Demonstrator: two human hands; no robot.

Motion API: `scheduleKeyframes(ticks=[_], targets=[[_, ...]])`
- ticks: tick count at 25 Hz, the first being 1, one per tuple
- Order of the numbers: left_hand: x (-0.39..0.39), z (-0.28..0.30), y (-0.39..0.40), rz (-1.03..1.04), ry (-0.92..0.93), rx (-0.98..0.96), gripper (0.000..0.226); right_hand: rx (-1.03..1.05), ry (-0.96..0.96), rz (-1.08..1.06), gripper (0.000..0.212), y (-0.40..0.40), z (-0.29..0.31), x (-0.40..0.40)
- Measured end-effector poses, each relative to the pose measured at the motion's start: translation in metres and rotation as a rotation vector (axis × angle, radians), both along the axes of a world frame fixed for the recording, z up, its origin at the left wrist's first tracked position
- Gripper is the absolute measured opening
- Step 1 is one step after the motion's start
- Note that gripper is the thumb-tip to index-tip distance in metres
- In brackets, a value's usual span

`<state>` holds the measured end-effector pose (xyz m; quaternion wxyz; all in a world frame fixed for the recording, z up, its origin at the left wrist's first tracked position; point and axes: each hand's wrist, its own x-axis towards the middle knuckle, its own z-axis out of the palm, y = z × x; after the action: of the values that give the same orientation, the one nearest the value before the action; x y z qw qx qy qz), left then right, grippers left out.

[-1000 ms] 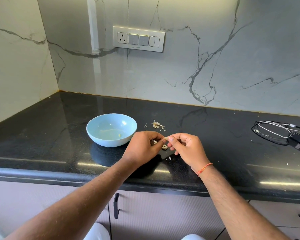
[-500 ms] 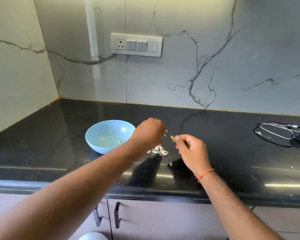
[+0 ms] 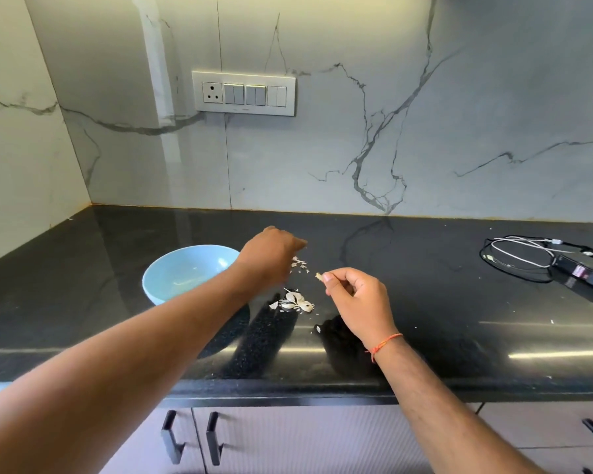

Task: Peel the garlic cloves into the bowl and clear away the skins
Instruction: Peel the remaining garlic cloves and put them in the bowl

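Garlic skin, pale flake, pinched in right hand fingers; left hand's grip unclear.

My black stone countertop carries the light blue bowl at left, two small heaps of garlic skins near the middle, and coiled cables with a black adapter far right.

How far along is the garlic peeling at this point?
Partly done. The blue bowl holds a few pale bits, likely peeled garlic. The right hand pinches a small piece; the left hand reaches over loose skins. Another pile of skins lies on the counter, uncleared.
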<state>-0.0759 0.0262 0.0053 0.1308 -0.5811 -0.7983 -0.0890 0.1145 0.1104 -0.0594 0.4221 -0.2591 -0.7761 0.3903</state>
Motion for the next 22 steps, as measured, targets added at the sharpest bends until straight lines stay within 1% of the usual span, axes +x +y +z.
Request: scheduleKeyframes(ticks=[2, 3, 5, 8, 12, 14, 16, 19, 22], targets=[[0.022, -0.005, -0.019, -0.016, -0.309, 0.229, 0.039, -0.005, 0.007, -0.006, 0.013, 0.000, 0.000, 0.000], [0.036, -0.010, -0.029, -0.025, -0.460, 0.309, 0.033, -0.001, 0.001, -0.002, 0.012, -0.001, 0.001, 0.001], [0.057, -0.023, -0.045, -0.038, -0.697, 0.396, 0.025, 0.030, -0.009, 0.015, 0.009, -0.002, 0.001, 0.003], [0.064, -0.037, -0.053, -0.046, -0.987, 0.492, 0.020, 0.102, -0.010, 0.033, 0.009, -0.006, 0.002, 0.005], [0.063, -0.048, -0.051, -0.061, -1.265, 0.552, 0.012, 0.107, -0.001, 0.070, 0.009, -0.008, 0.003, 0.007], [0.064, -0.053, -0.051, -0.070, -1.327, 0.564, 0.011, 0.037, -0.019, 0.114, 0.016, -0.008, 0.005, 0.007], [0.064, -0.057, -0.051, -0.092, -1.312, 0.575, 0.010, -0.050, -0.016, 0.158, 0.021, -0.008, 0.007, 0.006], [0.064, -0.060, -0.051, -0.135, -1.277, 0.596, 0.011, -0.182, 0.022, 0.223, 0.019, -0.007, 0.008, 0.006], [0.065, -0.061, -0.052, -0.176, -1.268, 0.599, 0.011, -0.245, 0.034, 0.259, 0.019, -0.004, 0.008, 0.006]])
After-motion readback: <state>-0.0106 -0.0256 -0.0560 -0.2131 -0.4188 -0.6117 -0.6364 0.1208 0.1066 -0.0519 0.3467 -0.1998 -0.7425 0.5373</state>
